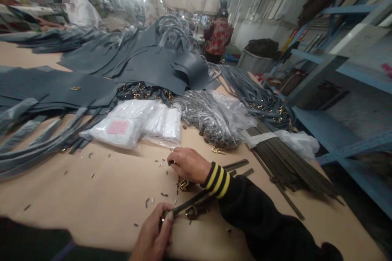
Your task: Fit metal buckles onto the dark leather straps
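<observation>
The left hand (157, 230) is pinching one end of a dark strap (190, 201), thumb pressed over it, just above the worktop (107, 200) near its front edge. A bit of metal glints at that grip, though the fingers hide most of it. The strap runs away to the right and passes under the right forearm.

The right hand (191, 166) is farther forward, its fingertips drawn in around a small dark piece (170, 163) (whether they pinch it or only touch it, I cannot tell). Loose short bits (164, 194), some dark and some pale, lie scattered between and around the hands. Two brass-coloured buckles sit close by: one buckle (183, 184) just below the right hand, the other buckle (191, 212) beside the strap.

The step in hand looks like fetching a small part while the strap end is kept ready. As I judge it, the next move calls for a secure fingertip hold on that piece and a steady left grip, with the strap end turned so it can be reached.

Beyond the hands are white packets (124, 124), a clear bag of dark pieces (211, 118) and, to the right, a bundle of flat strips (284, 163).
</observation>
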`<state>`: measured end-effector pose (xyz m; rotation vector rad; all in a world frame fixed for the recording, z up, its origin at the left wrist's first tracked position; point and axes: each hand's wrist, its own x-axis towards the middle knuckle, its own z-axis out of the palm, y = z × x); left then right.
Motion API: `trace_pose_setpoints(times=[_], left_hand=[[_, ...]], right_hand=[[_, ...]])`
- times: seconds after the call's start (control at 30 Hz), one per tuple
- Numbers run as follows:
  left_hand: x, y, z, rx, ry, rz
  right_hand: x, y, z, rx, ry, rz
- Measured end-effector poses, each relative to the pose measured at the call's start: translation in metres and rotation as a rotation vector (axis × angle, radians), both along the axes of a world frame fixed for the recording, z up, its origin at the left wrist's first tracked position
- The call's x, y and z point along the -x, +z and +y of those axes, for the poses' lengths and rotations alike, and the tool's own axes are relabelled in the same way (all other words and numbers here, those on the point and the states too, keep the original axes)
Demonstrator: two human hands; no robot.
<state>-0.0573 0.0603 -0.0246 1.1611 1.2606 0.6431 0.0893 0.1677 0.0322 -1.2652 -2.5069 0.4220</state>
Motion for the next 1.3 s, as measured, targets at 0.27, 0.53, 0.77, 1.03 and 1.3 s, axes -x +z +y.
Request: trace_pose_setpoints(times=[0.27, 0.53, 0.77, 1.03, 1.3], left_hand=[[-0.007, 0.010, -0.007, 0.009, -0.035, 0.009], [-0.030, 0.030, -0.027, -0.058, -0.012, 0.008], [-0.014, 0.018, -0.033, 0.003, 0.056, 0.027], [-0.013, 0.020, -0.032, -0.001, 0.076, 0.071], [-0.009, 0.018, -0.027, -0.216, 0.141, 0.324]], right_hand=[[-0.024, 0.010, -0.092, 0.068, -0.158, 0.356], [-0.094, -0.017, -0.131, 0.351, -0.574, 0.593], [-0.152, -0.031, -0.116, 0.387, -0.650, 0.464], [-0.136, -0.029, -0.082, 0.250, -0.541, 0.227], [-0.125, -0.027, -0.078, 0.163, -0.573, 0.129]])
